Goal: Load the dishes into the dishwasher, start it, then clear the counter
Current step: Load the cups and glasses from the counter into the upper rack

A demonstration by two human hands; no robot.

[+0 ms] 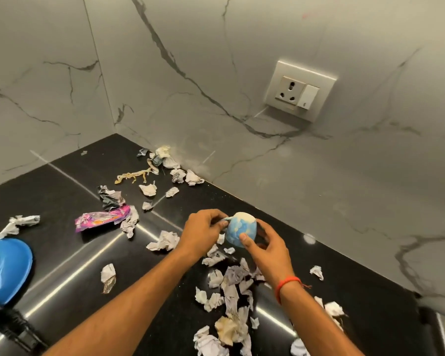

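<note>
A small blue-and-cream mug (240,231) is held just above the black counter (62,191), tilted on its side with its base toward me. My left hand (203,233) pinches the mug's handle. My right hand (265,244) cups the mug's body, thumb on its front. Crumpled paper scraps (231,291) lie scattered under and around both hands, with more scraps (175,170) by the wall corner.
A pink-purple snack wrapper (102,219) and a dark crumpled wrapper (111,197) lie left of the hands. A blue rounded object (8,268) sits at the left edge. A wall socket with switch (299,95) is on the marble backsplash. The counter edge runs at lower right.
</note>
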